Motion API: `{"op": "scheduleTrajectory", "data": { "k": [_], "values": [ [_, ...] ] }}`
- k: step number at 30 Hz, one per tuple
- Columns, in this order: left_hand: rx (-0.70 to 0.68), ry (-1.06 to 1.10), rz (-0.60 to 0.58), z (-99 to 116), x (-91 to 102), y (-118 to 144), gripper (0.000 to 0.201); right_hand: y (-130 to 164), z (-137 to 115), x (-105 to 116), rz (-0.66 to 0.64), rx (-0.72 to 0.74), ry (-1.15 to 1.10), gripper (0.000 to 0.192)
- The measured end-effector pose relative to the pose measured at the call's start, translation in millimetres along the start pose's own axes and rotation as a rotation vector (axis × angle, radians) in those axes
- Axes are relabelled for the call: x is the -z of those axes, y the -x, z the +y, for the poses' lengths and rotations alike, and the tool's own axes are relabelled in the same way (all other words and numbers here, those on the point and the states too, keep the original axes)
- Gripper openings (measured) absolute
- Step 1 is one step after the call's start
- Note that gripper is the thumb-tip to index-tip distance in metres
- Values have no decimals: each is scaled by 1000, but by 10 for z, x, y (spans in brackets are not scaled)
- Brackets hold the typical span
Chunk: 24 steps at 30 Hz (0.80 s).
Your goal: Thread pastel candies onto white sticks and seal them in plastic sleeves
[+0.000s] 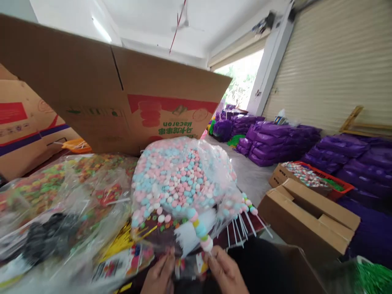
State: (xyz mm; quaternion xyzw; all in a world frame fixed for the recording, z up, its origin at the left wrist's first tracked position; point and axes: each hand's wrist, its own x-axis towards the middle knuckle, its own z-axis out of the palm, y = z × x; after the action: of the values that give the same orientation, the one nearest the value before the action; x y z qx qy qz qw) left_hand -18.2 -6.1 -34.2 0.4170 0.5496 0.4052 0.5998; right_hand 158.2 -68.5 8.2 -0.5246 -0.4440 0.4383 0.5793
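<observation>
Biggest thing up past my hands is the cardboard box point(116, 94) with its flap hanging over everything, upside-down "Macaron" print on it. Below that, right above my fingers, sits the clear bag of pink, blue and white candies point(183, 179), bulging toward me. Off to my left there's another plastic bag full of orange-green candies point(61, 183), pretty blurry. Way over on my right are stacks of purple bundles point(275, 141) and an open carton point(309, 218).

The candy skewer point(200, 230) pokes up just above my right hand point(225, 271), its stick end down by my fingertips; looks like I'm pinching it, fingers close together. My left hand point(161, 273) is just beside it, fingers curled narrow around something small, can't tell what. Both hands are cut off by the bottom edge and smeared with motion blur. More white sticks point(241, 226) fan out above and right of my right hand.
</observation>
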Motion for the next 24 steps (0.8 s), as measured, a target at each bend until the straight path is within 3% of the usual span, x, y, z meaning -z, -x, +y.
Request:
{"op": "scheduleTrajectory", "data": {
  "k": [5, 10, 18, 24],
  "values": [
    [32, 425, -147, 242, -45, 175, 49, 106, -157, 249, -61, -36, -21, 37],
    [165, 655, -285, 296, 47, 160, 44, 148, -202, 633, -34, 21, 20, 23],
    [182, 695, -357, 260, 1, 126, 41, 252, -308, 774, -78, -38, 204, 21],
    [192, 674, -356, 263, -16, 110, 46, 218, -294, 806, -170, 30, 341, 22]
  ]
}}
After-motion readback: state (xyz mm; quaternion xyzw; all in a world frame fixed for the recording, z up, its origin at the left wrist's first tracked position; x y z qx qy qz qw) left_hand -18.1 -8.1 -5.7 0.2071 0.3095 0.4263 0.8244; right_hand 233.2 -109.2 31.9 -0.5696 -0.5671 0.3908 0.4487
